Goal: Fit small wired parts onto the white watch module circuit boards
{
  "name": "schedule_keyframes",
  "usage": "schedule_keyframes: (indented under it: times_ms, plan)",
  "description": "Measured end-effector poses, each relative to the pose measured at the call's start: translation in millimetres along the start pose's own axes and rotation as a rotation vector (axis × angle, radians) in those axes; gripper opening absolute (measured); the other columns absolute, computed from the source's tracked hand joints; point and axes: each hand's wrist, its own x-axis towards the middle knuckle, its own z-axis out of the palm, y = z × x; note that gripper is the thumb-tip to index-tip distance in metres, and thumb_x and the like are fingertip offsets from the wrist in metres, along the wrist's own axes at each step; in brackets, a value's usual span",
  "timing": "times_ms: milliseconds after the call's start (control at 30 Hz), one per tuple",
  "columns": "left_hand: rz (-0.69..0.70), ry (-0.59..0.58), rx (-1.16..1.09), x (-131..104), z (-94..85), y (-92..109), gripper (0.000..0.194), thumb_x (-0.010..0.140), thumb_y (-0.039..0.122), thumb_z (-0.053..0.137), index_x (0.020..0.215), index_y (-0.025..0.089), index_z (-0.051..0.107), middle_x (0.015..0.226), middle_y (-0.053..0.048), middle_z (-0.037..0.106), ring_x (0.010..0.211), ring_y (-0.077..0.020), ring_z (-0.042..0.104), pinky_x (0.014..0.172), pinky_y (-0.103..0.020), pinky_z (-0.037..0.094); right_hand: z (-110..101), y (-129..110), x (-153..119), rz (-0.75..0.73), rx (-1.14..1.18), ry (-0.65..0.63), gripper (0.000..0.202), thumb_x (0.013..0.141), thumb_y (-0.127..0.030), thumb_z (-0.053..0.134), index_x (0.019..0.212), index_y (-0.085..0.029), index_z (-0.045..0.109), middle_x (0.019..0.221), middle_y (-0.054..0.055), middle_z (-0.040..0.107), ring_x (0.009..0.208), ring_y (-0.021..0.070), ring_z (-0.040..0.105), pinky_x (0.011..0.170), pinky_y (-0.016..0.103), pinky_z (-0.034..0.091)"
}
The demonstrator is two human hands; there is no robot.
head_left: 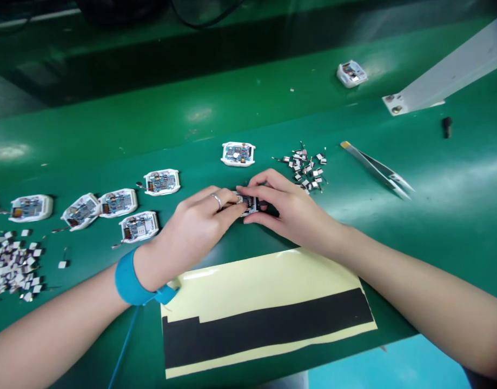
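- Your left hand (pixel 203 219), a blue band (pixel 130 278) at its wrist, has its fingers closed on the circuit unit (pixel 250 204) at the center of the frame.
- Your right hand (pixel 291 208) grips that unit from the other side, thumb and fingers bent around it.
- White casings (pixel 162 182) with exposed boards lie left of your hands; another casing (pixel 238 154) sits just above them, and one more (pixel 351 73) at upper right.
- Small wired parts (pixel 309 168) and tweezers (pixel 378 170) lie right of center.
- A yellow-and-black sheet (pixel 268 286) lies at lower center.
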Motion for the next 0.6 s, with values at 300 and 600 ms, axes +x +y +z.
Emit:
schedule_keyframes:
  times_ms: [300, 600]
  plan:
    - [0.048, -0.024, 0.086, 0.5, -1.2, 0.0, 0.018, 0.083, 0.012, 0.042, 0.088, 0.017, 0.059, 0.089, -0.003, 0.062, 0.082, -0.0167, 0.058, 0.069, -0.027, 0.048, -0.4, 0.1, -0.5, 0.007, -0.005, 0.003, 0.035, 0.075, -0.022, 0.061, 0.108, -0.010, 0.054, 0.096, 0.008, 0.050, 0.087, 0.0143, 0.052, 0.077, 0.028, 0.049]
    - [0.058, -0.037, 0.168, 4.5, -3.2, 3.4, 0.015, 0.084, 0.015, 0.044, 0.084, 0.015, 0.060, 0.083, -0.005, 0.062, 0.073, -0.0166, 0.057, 0.062, -0.027, 0.047, 0.9, 2.8, -1.2, -0.011, -0.015, 0.022, 0.034, 0.075, -0.023, 0.062, 0.105, -0.011, 0.055, 0.095, 0.007, 0.050, 0.085, 0.0145, 0.053, 0.075, 0.028, 0.050]
